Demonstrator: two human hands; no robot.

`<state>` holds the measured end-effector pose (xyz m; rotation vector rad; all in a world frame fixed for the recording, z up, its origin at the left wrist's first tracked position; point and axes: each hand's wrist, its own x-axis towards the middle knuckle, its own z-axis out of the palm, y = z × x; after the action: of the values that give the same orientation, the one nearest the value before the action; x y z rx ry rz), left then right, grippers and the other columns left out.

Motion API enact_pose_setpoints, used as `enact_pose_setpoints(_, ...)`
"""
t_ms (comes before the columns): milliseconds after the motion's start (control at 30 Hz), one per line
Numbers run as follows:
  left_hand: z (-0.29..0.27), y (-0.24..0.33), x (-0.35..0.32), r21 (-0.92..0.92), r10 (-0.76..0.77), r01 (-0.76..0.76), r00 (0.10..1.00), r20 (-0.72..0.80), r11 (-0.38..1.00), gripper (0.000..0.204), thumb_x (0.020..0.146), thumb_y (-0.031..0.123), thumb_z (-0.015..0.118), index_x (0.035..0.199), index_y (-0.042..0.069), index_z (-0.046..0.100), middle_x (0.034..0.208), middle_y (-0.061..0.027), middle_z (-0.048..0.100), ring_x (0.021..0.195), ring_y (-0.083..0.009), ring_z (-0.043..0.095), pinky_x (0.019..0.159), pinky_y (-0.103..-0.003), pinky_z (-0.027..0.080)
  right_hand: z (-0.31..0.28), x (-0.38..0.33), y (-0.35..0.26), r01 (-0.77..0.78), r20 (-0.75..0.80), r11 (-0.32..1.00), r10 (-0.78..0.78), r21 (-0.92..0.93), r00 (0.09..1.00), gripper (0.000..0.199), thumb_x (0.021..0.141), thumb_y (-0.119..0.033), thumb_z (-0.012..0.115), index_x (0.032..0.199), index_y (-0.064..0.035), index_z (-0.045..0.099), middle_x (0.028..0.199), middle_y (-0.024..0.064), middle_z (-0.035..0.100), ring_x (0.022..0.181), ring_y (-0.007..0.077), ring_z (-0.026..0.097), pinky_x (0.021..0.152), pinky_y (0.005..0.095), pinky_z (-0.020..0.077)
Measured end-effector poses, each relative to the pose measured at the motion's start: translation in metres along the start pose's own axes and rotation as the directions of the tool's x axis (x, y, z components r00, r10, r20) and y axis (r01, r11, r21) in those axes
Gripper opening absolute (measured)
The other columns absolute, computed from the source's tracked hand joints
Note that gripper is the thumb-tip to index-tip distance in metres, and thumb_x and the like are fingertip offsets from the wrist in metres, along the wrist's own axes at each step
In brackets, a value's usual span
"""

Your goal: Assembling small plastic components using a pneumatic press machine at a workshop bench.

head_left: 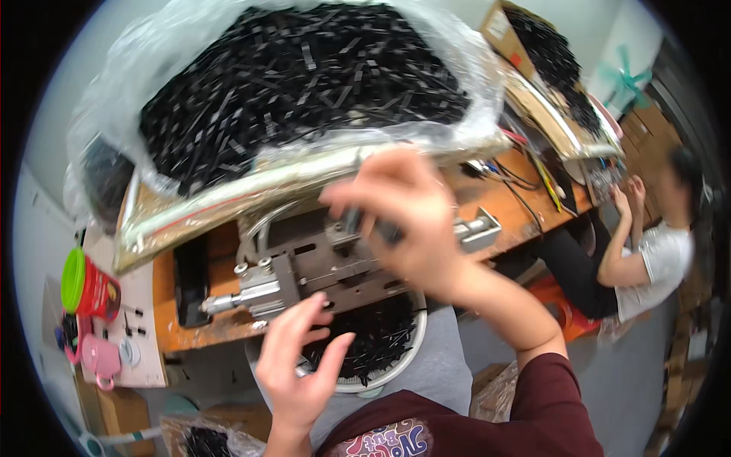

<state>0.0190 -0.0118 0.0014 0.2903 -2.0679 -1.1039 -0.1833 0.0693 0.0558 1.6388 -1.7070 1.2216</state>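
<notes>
My right hand (403, 217) is raised over a grey metal fixture (320, 266) on the orange bench and pinches a small black strip (352, 221) between its fingertips; the hand is blurred. Lower down, my left hand (301, 362) hovers with fingers spread at the rim of a round white bowl (411, 346) full of small black strips, which rests on my lap. I cannot see anything held in the left hand. A silver pneumatic cylinder (244, 297) sticks out of the fixture's left side.
A large clear bag (304, 84) heaped with black strips fills the bench behind the fixture. A red can with a green lid (91, 289) and a pink cup (100, 359) stand at the left. Another person (647, 251) sits at the right by a cardboard box (533, 68) of strips.
</notes>
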Motion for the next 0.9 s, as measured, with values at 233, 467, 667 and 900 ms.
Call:
enact_pose_setpoints(233, 0.015, -0.003, -0.006, 0.062, 0.075, -0.074, 0.997, -0.016, 0.995, 0.043, 0.074, -0.014, 0.072, 0.114, -0.003, 0.066, 0.110, -0.0138, 0.065, 0.095, -0.0222, 0.068, 0.082, -0.031, 0.058, 0.027, -0.085, -0.034, 0.107, -0.038, 0.992, -0.105, 0.061, 0.994, 0.042, 0.071, -0.008, 0.067, 0.110, 0.0082, 0.067, 0.105, 0.0140, 0.064, 0.082, 0.0264, 0.066, 0.069, 0.0352, 0.0553)
enact_pose_setpoints(467, 0.027, 0.000, -0.003, 0.253, 0.146, -0.139, 0.989, -0.009, 0.958, 0.044, 0.073, -0.006, 0.081, 0.115, 0.000, 0.069, 0.098, -0.0111, 0.065, 0.079, -0.0214, 0.066, 0.071, -0.032, 0.056, 0.013, -0.098, -0.029, 0.033, -0.073, 0.999, -0.036, -0.036, 0.997, 0.041, 0.070, -0.002, 0.067, 0.110, 0.0038, 0.070, 0.108, 0.0159, 0.070, 0.088, 0.0276, 0.069, 0.074, 0.0361, 0.0561)
enact_pose_setpoints(667, 0.030, -0.017, -0.004, 0.360, 0.144, -0.160, 0.987, 0.071, 0.919, 0.031, 0.075, -0.003, 0.079, 0.104, 0.000, 0.072, 0.103, -0.0113, 0.066, 0.086, -0.0239, 0.067, 0.075, -0.034, 0.055, -0.017, -0.096, -0.027, -0.237, -0.043, 0.971, 0.238, 0.008, 0.970, 0.050, 0.066, 0.014, 0.070, 0.114, 0.0023, 0.065, 0.109, 0.0166, 0.070, 0.091, 0.0280, 0.068, 0.073, 0.0348, 0.0536)
enact_pose_setpoints(900, 0.042, -0.026, 0.002, 0.437, 0.193, -0.310, 0.937, 0.292, 0.844, 0.026, 0.073, 0.006, 0.078, 0.097, 0.000, 0.070, 0.124, -0.0124, 0.068, 0.077, -0.0247, 0.070, 0.069, -0.033, 0.056, -0.003, -0.117, -0.026, -0.219, -0.149, 0.965, 0.240, 0.142, 0.959, 0.029, 0.077, 0.011, 0.075, 0.099, -0.0015, 0.060, 0.106, 0.0185, 0.071, 0.083, 0.0269, 0.068, 0.070, 0.0324, 0.0515)
